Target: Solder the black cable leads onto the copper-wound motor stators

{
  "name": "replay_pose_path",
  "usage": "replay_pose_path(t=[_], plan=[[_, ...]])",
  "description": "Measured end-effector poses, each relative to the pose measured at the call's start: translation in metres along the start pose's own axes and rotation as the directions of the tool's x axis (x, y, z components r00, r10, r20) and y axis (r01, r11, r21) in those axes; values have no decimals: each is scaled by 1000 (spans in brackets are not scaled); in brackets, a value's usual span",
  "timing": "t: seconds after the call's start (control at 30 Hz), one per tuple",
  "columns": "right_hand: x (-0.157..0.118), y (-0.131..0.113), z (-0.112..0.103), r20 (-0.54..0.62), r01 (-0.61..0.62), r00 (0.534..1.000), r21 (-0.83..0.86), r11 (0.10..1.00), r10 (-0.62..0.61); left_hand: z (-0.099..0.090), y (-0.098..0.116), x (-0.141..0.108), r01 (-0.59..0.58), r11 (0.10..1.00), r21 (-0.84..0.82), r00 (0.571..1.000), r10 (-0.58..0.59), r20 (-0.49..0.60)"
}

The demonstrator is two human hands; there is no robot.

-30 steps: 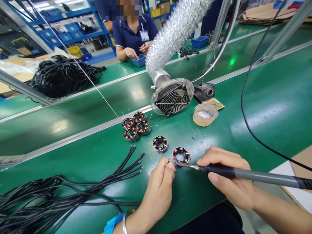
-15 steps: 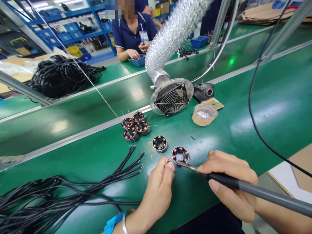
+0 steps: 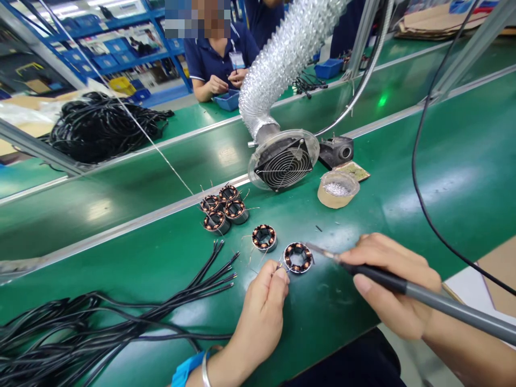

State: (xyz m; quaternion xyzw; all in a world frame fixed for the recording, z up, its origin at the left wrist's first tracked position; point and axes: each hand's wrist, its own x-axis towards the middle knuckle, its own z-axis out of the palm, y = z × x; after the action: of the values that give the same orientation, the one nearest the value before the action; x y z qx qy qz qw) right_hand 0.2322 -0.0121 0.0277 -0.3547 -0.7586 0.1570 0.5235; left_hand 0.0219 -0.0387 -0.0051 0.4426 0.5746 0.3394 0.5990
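Note:
My right hand (image 3: 393, 285) is closed around a soldering iron (image 3: 455, 306), gripped like a pen. The iron's tip is just off the upper right rim of a motor stator (image 3: 297, 247) with copper windings, and does not appear to touch it. At the stator's lower left edge my left hand (image 3: 262, 312) pinches a thin wire (image 3: 279, 265) between thumb and forefinger; the fingers partly hide it. A second stator (image 3: 265, 246) sits just to the left, with fine copper leads sticking out.
Several stators (image 3: 215, 221) are grouped farther back. Black cables (image 3: 161, 322) spread over the left of the green bench. A fume extractor fan (image 3: 287, 166) hangs ahead, with a solder-scrap dish (image 3: 337, 196) and iron stand (image 3: 338, 151) beside it. A co-worker (image 3: 220, 64) sits opposite.
My right hand has drawn the soldering iron up and to the right, off the stator's lower rim. My left hand stays where it was.

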Motion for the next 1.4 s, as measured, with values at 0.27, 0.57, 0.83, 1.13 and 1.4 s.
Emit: replay_pose_path(t=[0.27,0.57,0.83,1.13,1.4], plan=[[-20,76,-15,-138,-166,985,-608,776,103,1,3,2,30,998,-62,998,-26,58],[-1,33,32,195,77,979,-61,995,-64,-15,15,8,28,991,-134,1000,-27,14],[21,31,62,312,265,901,154,952,-301,-21,12,12,-106,993,54,994,105,11],[12,36,65,280,155,931,278,948,-234,-33,13,11,90,991,-103,995,-93,-31],[10,32,59,297,92,937,293,952,-183,-29,22,19,72,993,-91,996,-78,-54]])
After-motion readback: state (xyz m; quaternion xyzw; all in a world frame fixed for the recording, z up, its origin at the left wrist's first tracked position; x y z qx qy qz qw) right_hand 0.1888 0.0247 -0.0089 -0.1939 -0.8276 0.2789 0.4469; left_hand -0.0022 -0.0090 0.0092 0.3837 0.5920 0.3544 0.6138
